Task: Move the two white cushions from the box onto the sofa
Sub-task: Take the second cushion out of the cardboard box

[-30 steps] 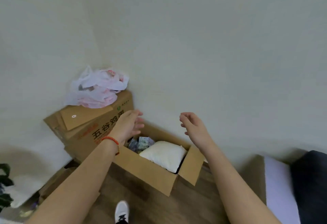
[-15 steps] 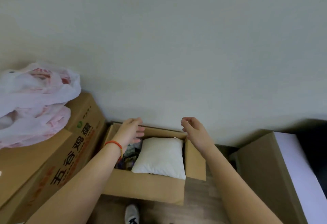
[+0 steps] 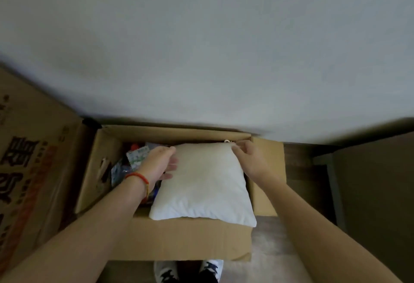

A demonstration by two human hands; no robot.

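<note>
A white cushion (image 3: 202,184) lies on top in the open cardboard box (image 3: 188,240) on the floor against the wall. My left hand (image 3: 158,164), with a red string on the wrist, touches the cushion's left edge, thumb over the top and fingers spread along the side. My right hand (image 3: 252,157) rests on the cushion's far right corner with the fingers bent over the edge. Whether either hand has closed on the fabric is unclear. Only one cushion shows; anything under it is hidden. The sofa is not in view.
Colourful packets (image 3: 136,159) fill the box's left part beside the cushion. A larger printed cardboard box (image 3: 29,170) stands close on the left. A brown panel (image 3: 371,193) stands to the right. The wall (image 3: 201,47) is right behind. My shoes (image 3: 188,271) touch the box's front.
I have stepped closer and leaned over the box. Both hands have dropped from above the box's far rim onto the cushion's left side and far right corner.
</note>
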